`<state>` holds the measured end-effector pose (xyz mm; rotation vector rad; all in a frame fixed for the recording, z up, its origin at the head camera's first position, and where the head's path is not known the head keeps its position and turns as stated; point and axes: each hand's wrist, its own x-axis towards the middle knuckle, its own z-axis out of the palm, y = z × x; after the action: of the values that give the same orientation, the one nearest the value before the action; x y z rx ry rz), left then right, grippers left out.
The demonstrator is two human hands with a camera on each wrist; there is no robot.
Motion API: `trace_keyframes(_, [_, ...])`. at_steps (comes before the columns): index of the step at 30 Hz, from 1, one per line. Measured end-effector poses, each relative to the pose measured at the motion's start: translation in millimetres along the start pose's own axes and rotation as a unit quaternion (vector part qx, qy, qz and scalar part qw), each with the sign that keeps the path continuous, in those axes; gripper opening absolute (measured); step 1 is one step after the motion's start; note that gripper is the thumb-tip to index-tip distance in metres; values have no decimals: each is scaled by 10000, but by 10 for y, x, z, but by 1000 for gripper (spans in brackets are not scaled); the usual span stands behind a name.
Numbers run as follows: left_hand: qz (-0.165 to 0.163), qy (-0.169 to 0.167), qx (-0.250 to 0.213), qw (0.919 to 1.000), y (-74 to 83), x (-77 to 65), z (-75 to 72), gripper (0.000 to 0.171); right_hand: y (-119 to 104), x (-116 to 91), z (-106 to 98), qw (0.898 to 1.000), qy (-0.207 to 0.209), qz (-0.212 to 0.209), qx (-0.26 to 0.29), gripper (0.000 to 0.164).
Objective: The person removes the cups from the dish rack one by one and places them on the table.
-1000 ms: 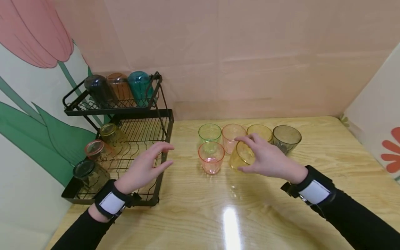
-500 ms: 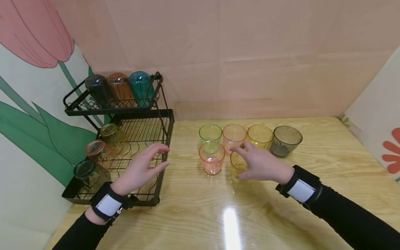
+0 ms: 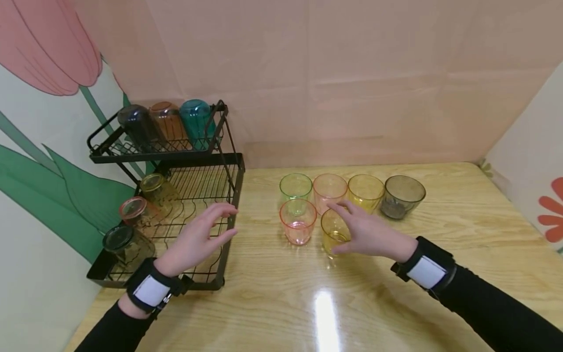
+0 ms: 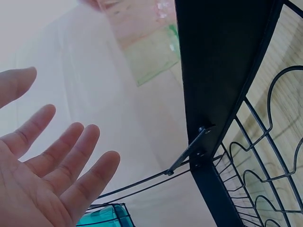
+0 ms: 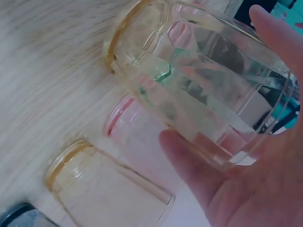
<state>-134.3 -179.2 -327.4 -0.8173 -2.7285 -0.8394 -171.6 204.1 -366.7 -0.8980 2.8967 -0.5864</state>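
Head view: your right hand [image 3: 376, 233] covers the right side of the yellow glass [image 3: 331, 240], so part of its wall is out of sight, and whether its base touches the table [image 3: 272, 303] is hard to tell. The glass is see-through, mouth up, just right of the front pink glass [image 3: 298, 227] and before the back pink glass [image 3: 329, 188] and back yellow glass [image 3: 366, 188]. You reach in from the right, thumb on its near side, forefinger on its far side, holding it between them. Your left hand [image 3: 198, 242] is over the rack [image 3: 154, 157], fingers loosely bent, thumb apart.

Left wrist view: your palm is cut off at the left and lower edges, the teal glass [image 4: 105, 218] at the bottom. Pink and green shapes at the top are too blurred to make out fully. Your left fingers are spread and relaxed beside the rack's black rim.

Right wrist view: the frame cuts your hand at the right, and reflections muddle the glass's wall. The held glass looks nearly clear, with an amber rim and faceted sides. Your digits bend along two opposite sides of it.
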Motion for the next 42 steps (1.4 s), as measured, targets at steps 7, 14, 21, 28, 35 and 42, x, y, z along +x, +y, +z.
trace_keyframes(7, [-102,-51,-29,9999,-8,-14,-24,41,85,-88,-2,9972,177,275,669,103])
trace_keyframes(14, [-154,-66,4,9999,-18,-31,-23,42,117,-67,47,9964,455,312,643,99])
trace_keyframes(21, [-215,-73,-43,9997,-46,-50,-38,41,128,-12,79,9960,616,335,550,94])
trace_keyframes(28, [-174,-22,-7,9998,-116,-50,-50,39,151,32,91,9953,733,353,532,90])
trace_keyframes(35, [-656,-81,356,9972,-290,-97,-148,43,140,31,91,9959,792,368,246,94])
trace_keyframes(42, [-1514,-139,1841,9711,-531,-340,-451,83,89,-53,25,9907,1048,294,-813,102])
